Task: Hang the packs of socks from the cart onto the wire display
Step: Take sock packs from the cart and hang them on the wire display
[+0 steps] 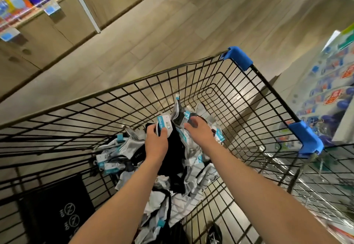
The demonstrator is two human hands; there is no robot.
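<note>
Left grip (156, 145) is closed narrow: thumb and fingers pinch the white-and-teal header card of a black sock pack (164, 127), whose dark fabric hangs down between the two forearms. Right grip (199, 133) is partly closed, its fingers (192, 121) bent over a grey-and-white sock pack with a teal label (186, 116) just beside the first. Contact is evident, but whether that pack is firmly held cannot be told. Both hands are down inside the black wire shopping cart with blue plastic corner guards (247, 98). Beneath them, a loose heap of white, grey and black sock packs (193, 160) covers the cart floor. Head view, assessment: the step in hand is picking stock from the cart, and nothing has reached a display. The wire display itself cannot be identified with certainty; blurred shelving stands to the right. The next move calls for lifting the selected packs free of the tangled heap without dragging neighbours along. Each hanger hook must then be exposed and turned ready for a display wire.
</note>
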